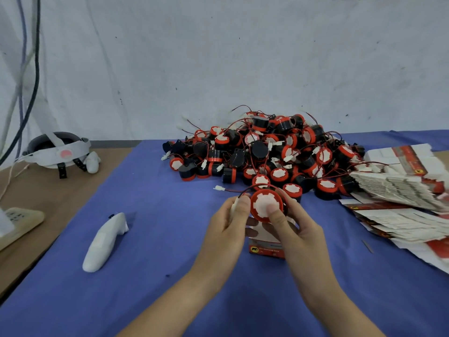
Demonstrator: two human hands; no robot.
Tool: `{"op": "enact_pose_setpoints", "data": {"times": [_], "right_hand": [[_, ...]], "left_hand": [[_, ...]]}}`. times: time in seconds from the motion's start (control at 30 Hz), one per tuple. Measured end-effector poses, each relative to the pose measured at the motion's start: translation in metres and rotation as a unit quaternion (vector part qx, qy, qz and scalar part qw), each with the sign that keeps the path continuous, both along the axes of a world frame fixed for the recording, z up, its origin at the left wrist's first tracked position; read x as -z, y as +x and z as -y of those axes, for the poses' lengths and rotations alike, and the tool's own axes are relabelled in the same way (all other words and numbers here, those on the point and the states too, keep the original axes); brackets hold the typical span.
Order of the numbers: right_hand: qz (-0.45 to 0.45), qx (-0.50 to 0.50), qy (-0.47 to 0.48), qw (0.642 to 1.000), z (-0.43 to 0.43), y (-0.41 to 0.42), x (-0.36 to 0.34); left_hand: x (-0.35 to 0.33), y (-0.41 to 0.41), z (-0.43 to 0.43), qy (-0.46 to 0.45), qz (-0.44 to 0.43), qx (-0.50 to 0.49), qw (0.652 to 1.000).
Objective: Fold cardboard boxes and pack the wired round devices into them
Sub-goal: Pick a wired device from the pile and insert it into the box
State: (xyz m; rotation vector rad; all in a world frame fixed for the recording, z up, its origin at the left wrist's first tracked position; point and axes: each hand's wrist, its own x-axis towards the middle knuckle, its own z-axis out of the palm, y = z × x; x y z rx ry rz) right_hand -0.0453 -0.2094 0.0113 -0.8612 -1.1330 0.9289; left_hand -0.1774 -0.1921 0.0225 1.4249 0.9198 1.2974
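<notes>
Head view: both hands meet mid-surface, forearms coming in from the bottom edge. Right hand [300, 231] grasps the round device [261, 203], thumb flat on its white face, fingers [288, 203] wrapped behind the red rim. Left hand [227, 223] grips the device's left edge, fingers curled under it, thumb pressed on a small white piece there; can't tell what that piece is. The device is held tilted toward the camera, just above the folded box [266, 249], which stands on the blue surface [158, 239] and is mostly hidden by the hands. Its wire loops left to a white connector [219, 188] lying on the cloth.

Pile of devices [262, 152] sits just behind the hands, wires tangled. Flat box stacks [398, 188] fan out on the right, touching the pile. White controller [104, 242] lies well to the left. Headset [56, 152] and power strip [18, 221] are on the bare brown edge at far left, cables [36, 69] hanging above.
</notes>
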Motion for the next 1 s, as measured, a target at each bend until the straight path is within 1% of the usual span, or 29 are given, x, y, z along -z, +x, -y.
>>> {"op": "enact_pose_setpoints", "data": {"times": [0.1, 0.23, 0.3, 0.37, 0.4, 0.43, 0.5, 0.57, 0.63, 0.67, 0.73, 0.87, 1.0], "right_hand": [[0.032, -0.002, 0.019, 0.999, 0.002, 0.000, -0.002], [0.092, -0.024, 0.027, 0.995, 0.005, 0.003, -0.005], [0.115, 0.012, 0.030, 0.993, 0.003, 0.011, -0.007], [0.143, 0.089, 0.032, 0.985, -0.003, 0.029, -0.007], [0.152, 0.110, 0.018, 0.982, -0.007, 0.040, -0.006], [0.166, 0.110, -0.008, 0.980, -0.012, 0.052, -0.004], [0.230, 0.058, -0.075, 0.969, -0.020, 0.071, 0.005], [0.298, -0.015, -0.128, 0.946, -0.027, 0.081, 0.019], [0.325, -0.078, -0.151, 0.930, -0.032, 0.079, 0.033], [0.334, -0.099, -0.150, 0.925, -0.034, 0.077, 0.039], [0.365, -0.103, -0.129, 0.916, -0.039, 0.074, 0.050], [0.375, -0.045, -0.097, 0.921, -0.039, 0.061, 0.052], [0.376, 0.021, -0.030, 0.926, -0.036, 0.043, 0.052]], "left_hand": [[0.001, 0.002, 0.001, 0.030, -0.036, -0.002, 0.999], [0.003, 0.000, -0.003, 0.032, -0.037, -0.033, 0.998], [0.004, -0.002, -0.007, 0.021, -0.044, -0.057, 0.997], [0.004, -0.005, -0.011, 0.010, -0.068, -0.070, 0.995], [0.005, -0.006, -0.012, 0.006, -0.083, -0.070, 0.994], [0.005, -0.007, -0.012, 0.004, -0.097, -0.069, 0.993], [0.006, -0.008, -0.011, 0.012, -0.116, -0.076, 0.990], [0.006, -0.006, -0.009, 0.029, -0.130, -0.093, 0.987], [0.007, -0.005, -0.009, 0.045, -0.145, -0.108, 0.982], [0.007, -0.004, -0.008, 0.049, -0.153, -0.112, 0.981], [0.009, -0.003, -0.007, 0.053, -0.172, -0.116, 0.977], [0.013, -0.001, -0.007, 0.065, -0.218, -0.143, 0.963], [0.016, -0.002, -0.006, 0.131, -0.275, -0.183, 0.935]]}}
